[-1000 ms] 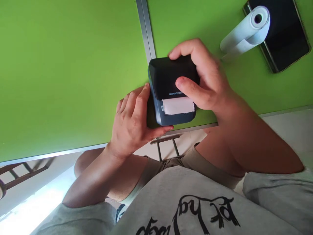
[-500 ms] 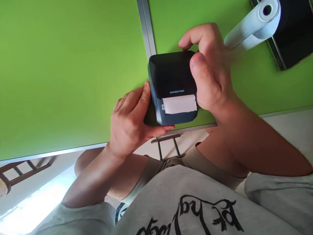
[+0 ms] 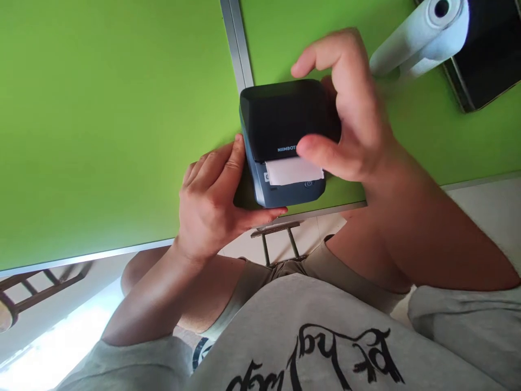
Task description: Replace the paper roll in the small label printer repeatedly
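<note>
A small printer (image 3: 280, 119) with a black lid and a blue-grey base sits near the front edge of the green table. From its slot a pale paper strip (image 3: 291, 171) sticks out over the front. My left hand (image 3: 214, 198) grips the printer's left side, its thumb along the front edge. Over the right side is my right hand (image 3: 354, 108), fingers apart and curved; its thumb lies across the front of the lid beside the printed name, just above the strip. Nothing shows in its grasp.
A white paper roll (image 3: 407, 41) lies at the back right, beside a black flat object (image 3: 488, 60). A metal strip (image 3: 237, 49) runs across the green tabletop (image 3: 101, 119). Wooden stools (image 3: 49, 293) stand below the table's edge.
My right thumb has moved down and left, from the lid's right edge to its front by the slot. The index finger has lifted slightly away from the lid.
</note>
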### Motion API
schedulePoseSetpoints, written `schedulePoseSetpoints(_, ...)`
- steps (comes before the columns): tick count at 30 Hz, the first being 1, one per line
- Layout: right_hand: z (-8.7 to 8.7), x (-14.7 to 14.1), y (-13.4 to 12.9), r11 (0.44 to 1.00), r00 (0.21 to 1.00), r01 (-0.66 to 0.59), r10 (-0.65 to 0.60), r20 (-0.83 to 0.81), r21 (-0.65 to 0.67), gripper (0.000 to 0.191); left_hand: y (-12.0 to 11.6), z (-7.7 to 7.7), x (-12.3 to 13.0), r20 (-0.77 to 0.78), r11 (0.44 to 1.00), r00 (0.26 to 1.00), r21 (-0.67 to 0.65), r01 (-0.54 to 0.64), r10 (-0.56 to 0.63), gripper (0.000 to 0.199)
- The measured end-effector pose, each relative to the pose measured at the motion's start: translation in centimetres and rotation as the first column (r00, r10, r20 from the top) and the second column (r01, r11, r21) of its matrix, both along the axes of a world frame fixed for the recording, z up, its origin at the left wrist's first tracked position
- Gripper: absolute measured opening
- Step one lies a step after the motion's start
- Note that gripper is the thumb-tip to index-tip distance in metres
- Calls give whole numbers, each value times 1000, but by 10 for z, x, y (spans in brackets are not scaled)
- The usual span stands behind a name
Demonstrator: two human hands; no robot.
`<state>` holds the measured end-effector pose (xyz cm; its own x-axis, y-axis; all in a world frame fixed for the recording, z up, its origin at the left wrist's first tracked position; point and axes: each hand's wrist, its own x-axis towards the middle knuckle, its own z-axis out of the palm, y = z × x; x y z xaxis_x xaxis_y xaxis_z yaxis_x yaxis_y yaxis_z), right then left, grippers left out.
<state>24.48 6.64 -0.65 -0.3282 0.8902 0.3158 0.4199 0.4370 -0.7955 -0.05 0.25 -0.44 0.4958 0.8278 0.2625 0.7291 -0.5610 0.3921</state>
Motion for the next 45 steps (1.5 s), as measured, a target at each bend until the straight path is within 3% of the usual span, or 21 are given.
schedulePoseSetpoints(4,6,16,2,977,988,-146,134,81,157,65,0,-2,-1,-8,1000,1000,-17,-13,13,102)
schedulePoseSetpoints(6,11,15,-2,993,992,-102,97,76,66,69,0,-3,-1,-16,1000,1000,-24,-7,7,103)
schedulePoseSetpoints(10,22,-5,-18,988,999,41,-45,-18,-150,56,-1,-5,0,-17,999,1000,-45,-10,10,108)
schedulePoseSetpoints(15,28,-25,-27,978,989,48,-76,-129,-203,52,1,-5,3,4,987,998,-150,-55,56,110)
schedulePoseSetpoints(18,27,-27,-16,985,975,144,-158,-155,-97,47,2,-6,3,3,989,998,-136,-55,56,112)
schedulePoseSetpoints(21,24,-25,-1,937,913,323,-271,-304,134,34,3,-8,3,16,993,999,-111,-42,44,116)
schedulePoseSetpoints(23,22,-22,5,915,910,339,-259,-324,220,33,3,-9,2,27,992,999,-118,-40,43,116)
schedulePoseSetpoints(28,18,-9,1,919,964,250,-267,14,305,29,2,-9,0,33,996,999,-87,-28,31,112)
schedulePoseSetpoints(33,26,-4,-10,970,913,163,-217,345,179,14,3,-9,1,38,995,999,-96,-24,28,116)
schedulePoseSetpoints(37,49,-12,-13,978,800,201,-198,566,58,19,5,-9,2,40,990,998,-137,-33,39,121)
schedulePoseSetpoints(39,62,-20,-11,977,691,212,-134,710,-22,24,6,-8,3,33,990,998,-131,-47,51,123)
schedulePoseSetpoints(42,77,-30,-6,961,477,208,61,877,-180,34,7,-8,4,13,992,998,-109,-56,58,125)
schedulePoseSetpoints(45,80,-33,-1,958,439,177,130,889,-227,30,7,-7,4,-7,995,999,-94,-45,44,124)
